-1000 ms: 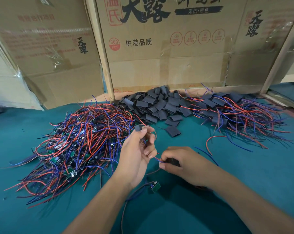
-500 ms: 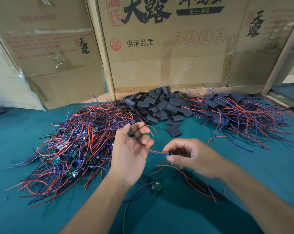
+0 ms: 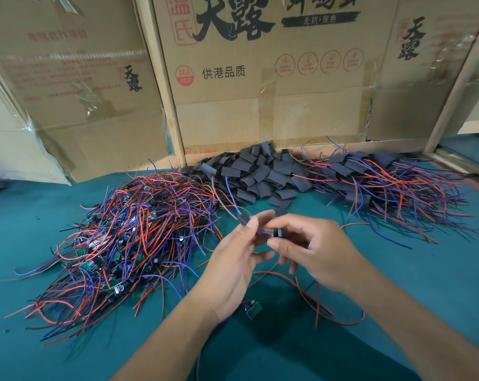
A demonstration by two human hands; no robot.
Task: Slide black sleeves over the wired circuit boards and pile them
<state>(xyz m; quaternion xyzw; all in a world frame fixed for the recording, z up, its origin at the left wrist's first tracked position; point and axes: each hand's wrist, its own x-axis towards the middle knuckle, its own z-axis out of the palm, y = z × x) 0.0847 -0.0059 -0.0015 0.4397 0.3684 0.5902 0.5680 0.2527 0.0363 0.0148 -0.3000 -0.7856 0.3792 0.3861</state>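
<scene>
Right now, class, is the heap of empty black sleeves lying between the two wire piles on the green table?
Yes, the heap of empty black sleeves sits between both wire piles.

1. The black sleeve [image 3: 244,220], short and flattened, sits threaded on red and blue wires just left of the held circuit board [image 3: 278,232], which is small and dark.
2. A loose green board [image 3: 253,309] lies flat below the held circuit board.
3. The bare-board tangle [image 3: 128,243] spreads far left of it.
4. The empty-sleeve heap [image 3: 260,171] lies behind it.
5. The sleeved pile [image 3: 384,182] lies behind and right.
</scene>
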